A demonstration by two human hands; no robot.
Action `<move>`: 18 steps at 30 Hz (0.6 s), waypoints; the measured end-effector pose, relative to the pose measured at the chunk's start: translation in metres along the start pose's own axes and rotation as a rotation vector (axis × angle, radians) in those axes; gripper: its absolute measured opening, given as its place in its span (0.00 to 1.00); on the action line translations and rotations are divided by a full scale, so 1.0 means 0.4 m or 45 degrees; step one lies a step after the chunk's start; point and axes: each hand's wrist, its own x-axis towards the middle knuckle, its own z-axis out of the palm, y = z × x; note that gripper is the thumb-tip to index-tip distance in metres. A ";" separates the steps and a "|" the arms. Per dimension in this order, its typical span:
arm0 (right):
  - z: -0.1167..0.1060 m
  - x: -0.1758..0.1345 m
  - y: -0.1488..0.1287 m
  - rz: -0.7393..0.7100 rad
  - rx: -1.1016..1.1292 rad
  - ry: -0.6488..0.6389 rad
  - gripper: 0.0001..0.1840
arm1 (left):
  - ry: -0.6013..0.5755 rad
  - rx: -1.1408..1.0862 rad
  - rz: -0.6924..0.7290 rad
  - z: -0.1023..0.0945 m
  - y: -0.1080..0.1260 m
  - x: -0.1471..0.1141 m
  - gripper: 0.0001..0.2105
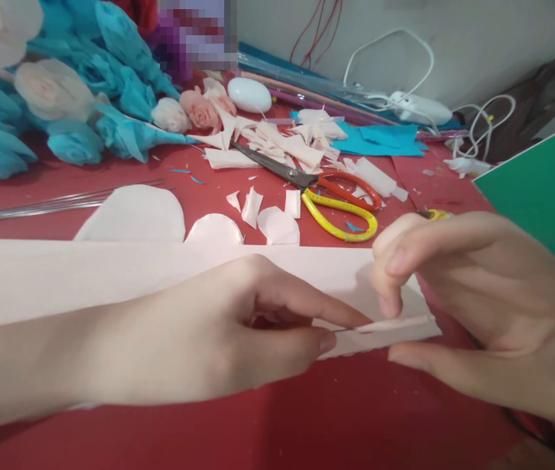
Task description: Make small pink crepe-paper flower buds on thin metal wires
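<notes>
My left hand (248, 320) is closed in a pinch on a thin wire whose far end carries a narrow roll of pale pink paper (397, 324). Beneath the roll lies a long strip of pale pink crepe paper (32, 274), and my left wrist rests across it. My right hand (488, 307) is held around the roll's tip with thumb and fingers apart, touching nothing that I can make out. Past the strip's upper edge lie cut paper petals, a large one (135, 212) and two smaller ones, partly covered by the strip.
Scissors (297, 177) with red and yellow handles lie behind the strip, near paper scraps (282, 143). Blue paper flowers (76, 140) crowd the left. Metal wires (37, 207), a white oval object (249, 95), a white cable (429, 52) and a green board (546, 189) surround the red table.
</notes>
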 end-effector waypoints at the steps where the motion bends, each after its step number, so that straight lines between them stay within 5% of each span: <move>1: 0.001 0.000 0.000 0.005 0.022 -0.005 0.25 | -0.006 0.001 -0.005 0.001 0.002 0.002 0.15; 6: 0.010 -0.001 0.000 0.041 0.161 -0.081 0.24 | -0.013 0.000 0.001 0.001 0.004 0.012 0.14; 18: 0.029 -0.004 0.002 0.038 0.205 0.052 0.20 | -0.061 -0.076 -0.021 -0.004 0.011 0.002 0.18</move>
